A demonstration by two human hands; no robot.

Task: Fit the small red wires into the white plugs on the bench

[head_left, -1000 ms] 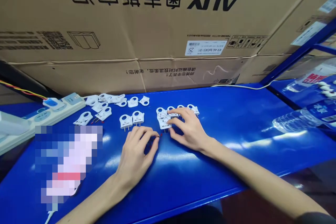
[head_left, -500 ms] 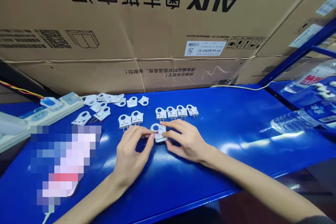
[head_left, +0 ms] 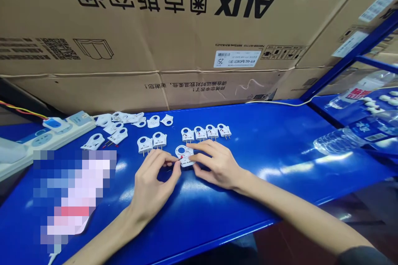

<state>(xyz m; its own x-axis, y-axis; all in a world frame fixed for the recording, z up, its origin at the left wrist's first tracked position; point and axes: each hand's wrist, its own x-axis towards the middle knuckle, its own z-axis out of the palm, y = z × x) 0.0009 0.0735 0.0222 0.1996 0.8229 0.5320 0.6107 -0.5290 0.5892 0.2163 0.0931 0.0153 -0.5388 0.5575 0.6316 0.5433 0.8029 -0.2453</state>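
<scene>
In the middle of the blue table, my right hand (head_left: 217, 166) holds a white plug housing (head_left: 188, 162) with a round ring at its far end. Its fingers rest on the housing's right side and thumb edge. My left hand (head_left: 155, 180) pinches a thin dark piece with a red tip (head_left: 181, 157), which lies over the housing; its exact kind is too small to tell. Two white plug pieces with metal pins (head_left: 152, 143) lie just beyond my left hand. A row of several similar plug pieces (head_left: 205, 132) sits behind my right hand.
More white ring-ended pieces (head_left: 120, 120) are heaped at the back left. Beside them runs a power strip (head_left: 59, 130) with a plug in it. A blurred-out flat object (head_left: 79, 190) lies front left. A large cardboard box (head_left: 174, 41) stands behind; plastic bottles (head_left: 342, 134) lie at right.
My right hand has drawn a housing nearer from the row, away from the others. The left hand has brought the red-tipped piece from beside the housing onto it. The view has shifted slightly.
</scene>
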